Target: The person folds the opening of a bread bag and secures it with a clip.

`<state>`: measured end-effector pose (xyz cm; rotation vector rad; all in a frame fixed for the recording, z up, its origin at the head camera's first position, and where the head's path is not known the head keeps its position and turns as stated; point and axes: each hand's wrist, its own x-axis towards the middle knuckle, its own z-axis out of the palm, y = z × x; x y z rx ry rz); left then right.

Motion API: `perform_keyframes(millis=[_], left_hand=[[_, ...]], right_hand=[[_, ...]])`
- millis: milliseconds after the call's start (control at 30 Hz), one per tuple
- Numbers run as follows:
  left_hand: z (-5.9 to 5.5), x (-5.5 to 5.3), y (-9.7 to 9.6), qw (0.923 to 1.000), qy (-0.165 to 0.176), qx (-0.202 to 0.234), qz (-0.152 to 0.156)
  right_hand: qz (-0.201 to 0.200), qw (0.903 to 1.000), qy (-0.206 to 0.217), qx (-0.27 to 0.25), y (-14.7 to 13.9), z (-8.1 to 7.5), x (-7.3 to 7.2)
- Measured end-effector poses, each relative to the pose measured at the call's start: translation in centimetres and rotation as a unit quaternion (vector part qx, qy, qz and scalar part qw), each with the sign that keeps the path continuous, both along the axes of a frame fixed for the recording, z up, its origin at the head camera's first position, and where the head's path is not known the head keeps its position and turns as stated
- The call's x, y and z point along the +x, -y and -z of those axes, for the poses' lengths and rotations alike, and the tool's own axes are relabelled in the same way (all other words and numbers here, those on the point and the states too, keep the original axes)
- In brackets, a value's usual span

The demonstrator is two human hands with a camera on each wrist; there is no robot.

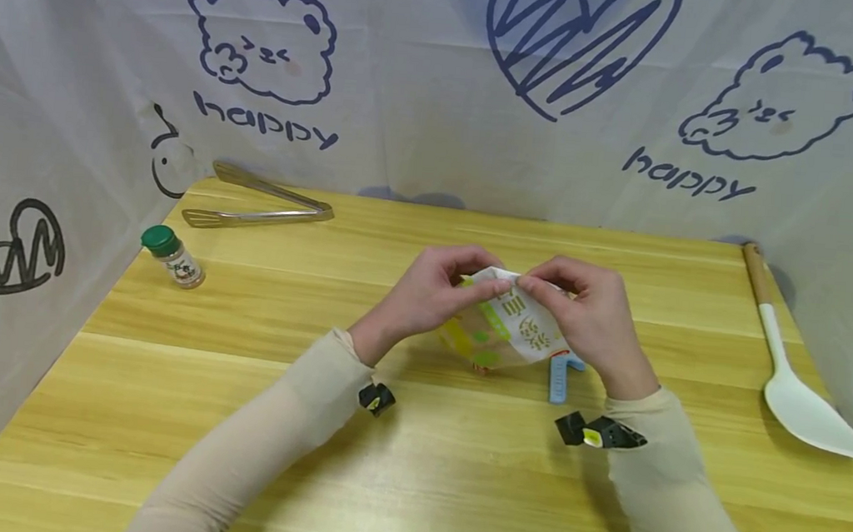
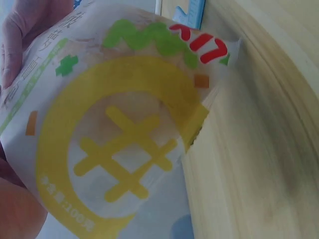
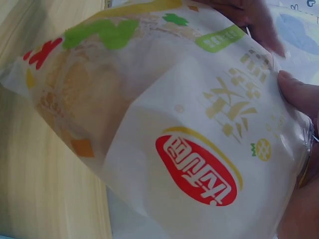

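Between my two hands hangs a plastic food packet (image 1: 523, 328), white with yellow and green print and a red logo. Something pale brown, like bread, shows through the wrapper (image 3: 84, 94) in the right wrist view. My left hand (image 1: 443, 288) pinches the packet's upper edge between thumb and fingers. Close beside it, my right hand (image 1: 584, 312) pinches the same edge, the thumb tips nearly meeting. The left wrist view shows the packet's yellow-printed side (image 2: 124, 139) close up. Below the right hand lies a light blue plastic piece (image 1: 558, 378), partly hidden by the packet.
Metal tongs (image 1: 261, 211) lie spread at the table's back left. A small seasoning jar (image 1: 175, 259) with a green lid stands at the left edge. Along the right edge lies a white spatula (image 1: 799, 404) with a wooden handle. Cloth walls (image 1: 410, 89) enclose the wooden table (image 1: 417, 482).
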<state>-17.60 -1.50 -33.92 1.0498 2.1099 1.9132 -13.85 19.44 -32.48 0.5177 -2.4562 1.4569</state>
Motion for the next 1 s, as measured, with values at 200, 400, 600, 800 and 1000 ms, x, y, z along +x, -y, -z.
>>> perform_keyframes(millis=[200, 400, 600, 800, 1000], left_hand=[[0.02, -0.05, 0.05, 0.9997, -0.01, -0.014, -0.016], [-0.22, -0.04, 0.42, 0.9998, 0.005, -0.015, -0.014], [-0.25, -0.26, 0.46, 0.9998, 0.014, -0.008, -0.014], [-0.18, -0.32, 0.42, 0.9996, 0.018, -0.008, -0.022], [-0.23, -0.21, 0.29, 0.999, 0.017, -0.003, -0.04]], right_hand=[[-0.008, 0.9999, 0.0, -0.008, 0.08, -0.08, -0.08], [-0.013, 0.9999, 0.008, 0.001, -0.51, 0.0, 0.03], [-0.006, 0.9999, -0.011, 0.006, -0.84, 0.14, 0.16], [0.005, 0.9991, -0.041, -0.006, -0.56, 0.27, 0.1], [0.005, 0.9982, -0.052, -0.03, -0.44, 0.48, 0.19]])
